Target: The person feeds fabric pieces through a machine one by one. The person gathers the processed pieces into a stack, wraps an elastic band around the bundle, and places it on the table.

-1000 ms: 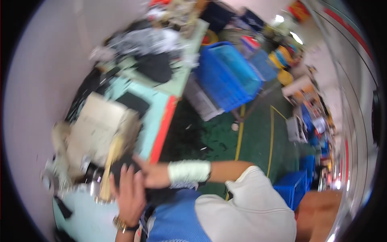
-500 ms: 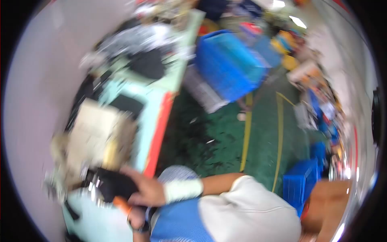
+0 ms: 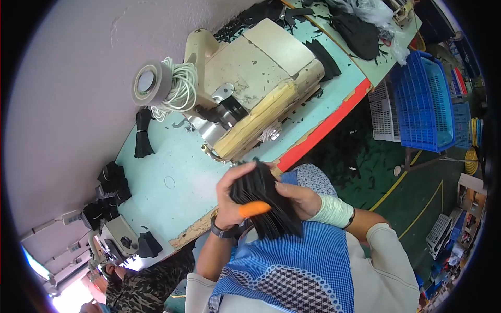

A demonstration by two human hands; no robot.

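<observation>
Several black bundles [image 3: 112,182] are lying along the left edge of the pale blue table [image 3: 182,193], beside a smaller machine [image 3: 120,237], where a co-worker in camouflage [image 3: 151,281] is holding 1 hand near it. 1 banded bunch of black strips [image 3: 143,133] is resting farther in, near a tape roll [image 3: 150,85] and coiled white cord [image 3: 181,86]. Bare tabletop is stretching from there towards the chipped near edge. The left hand [image 3: 227,201], wearing an orange thumb cover [image 3: 254,209], is gripping a stack of black pieces [image 3: 266,190]; the right hand [image 3: 302,201] is clasping its other side. The stack is hovering above the blue apron [image 3: 313,250], just in front of a large beige machine [image 3: 271,49] that is filling the table's middle. Rightward, a red edge [image 3: 323,128] is bordering the table. Beyond it, green floor [image 3: 381,182] is opening out, and blue crates [image 3: 415,107] are standing near the table's corner.
</observation>
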